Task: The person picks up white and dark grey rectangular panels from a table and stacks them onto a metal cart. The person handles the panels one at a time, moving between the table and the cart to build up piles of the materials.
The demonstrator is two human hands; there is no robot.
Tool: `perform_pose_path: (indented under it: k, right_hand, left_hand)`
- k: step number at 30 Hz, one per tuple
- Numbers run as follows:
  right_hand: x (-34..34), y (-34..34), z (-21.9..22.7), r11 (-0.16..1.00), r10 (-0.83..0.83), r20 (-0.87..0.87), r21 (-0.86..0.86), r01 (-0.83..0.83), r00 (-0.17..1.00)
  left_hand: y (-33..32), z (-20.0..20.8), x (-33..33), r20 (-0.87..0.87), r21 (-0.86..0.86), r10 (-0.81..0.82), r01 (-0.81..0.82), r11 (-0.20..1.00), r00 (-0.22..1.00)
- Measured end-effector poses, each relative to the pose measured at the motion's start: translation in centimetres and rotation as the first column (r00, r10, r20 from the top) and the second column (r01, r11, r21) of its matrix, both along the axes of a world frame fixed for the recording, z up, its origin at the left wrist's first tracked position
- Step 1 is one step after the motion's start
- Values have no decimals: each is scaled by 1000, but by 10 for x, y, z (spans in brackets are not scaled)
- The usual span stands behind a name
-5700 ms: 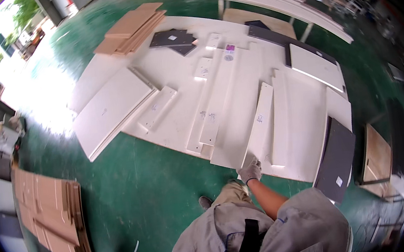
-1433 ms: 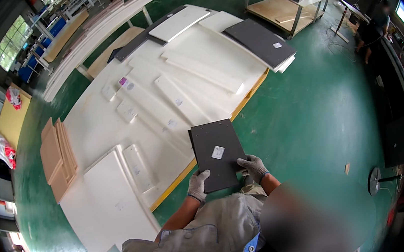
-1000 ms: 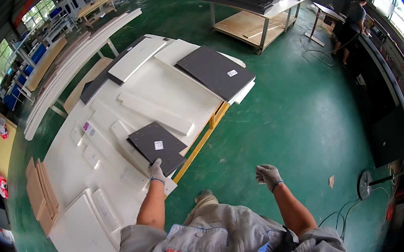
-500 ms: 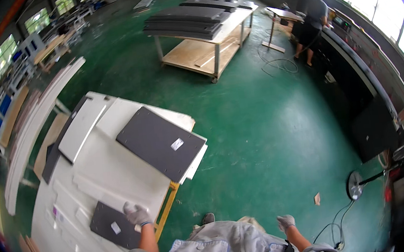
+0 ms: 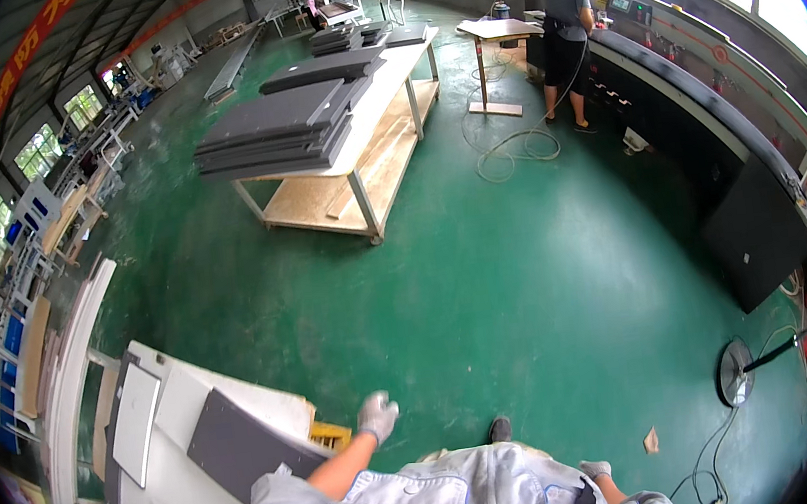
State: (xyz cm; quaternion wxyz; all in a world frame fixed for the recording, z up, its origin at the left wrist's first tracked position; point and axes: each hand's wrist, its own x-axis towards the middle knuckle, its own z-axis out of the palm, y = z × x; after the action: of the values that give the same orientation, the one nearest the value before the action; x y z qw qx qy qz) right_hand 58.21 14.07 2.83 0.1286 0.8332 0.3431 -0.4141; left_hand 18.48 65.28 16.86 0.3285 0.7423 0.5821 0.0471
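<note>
My left hand [image 5: 379,417], in a pale work glove, hangs over the green floor just right of the white stacked panels [image 5: 169,407]. It holds nothing I can see, and its fingers are loosely bent. A dark grey board [image 5: 245,441] lies on those panels, closest to that hand, its near part hidden by my sleeve. Low at my other side, my right hand [image 5: 597,470] is gloved too and partly covered by my clothing; its fingers are too small to read. A smaller white panel [image 5: 137,423] rests on the pile's far left.
Ahead stands a wheeled table [image 5: 383,83] stacked with dark grey boards [image 5: 277,126]. Beyond it, a person [image 5: 568,30] stands at a long machine [image 5: 676,88] along the right. A hose [image 5: 512,153] loops on the floor. A fan [image 5: 736,372] and cable are at near right.
My view has swung, bringing the far table nearer and the white panels lower left. My left hand has moved off from beside a small dark board and now hangs over the floor.
</note>
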Motion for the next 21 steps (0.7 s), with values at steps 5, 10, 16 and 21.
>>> perform_pose_path:
  k: [5, 10, 16, 21]
  right_hand:
    - [128, 229, 45, 820, -472, -145, 289, 494, 869]
    - [257, 423, 25, 751, -467, -191, 430, 501, 863]
    - [337, 603, 69, 696, -562, -275, 351, 626, 780]
    - [403, 678, 43, 831, -375, -207, 356, 427, 904]
  left_hand:
    - [-7, -70, -7, -295, -439, -88, -53, 897, 952]
    - [66, -108, 42, -386, -553, -8, -224, 802, 923]
    - [240, -153, 128, -265, -469, 56, -179, 865, 963]
    - [501, -37, 341, -140, -193, 23, -50, 980, 990]
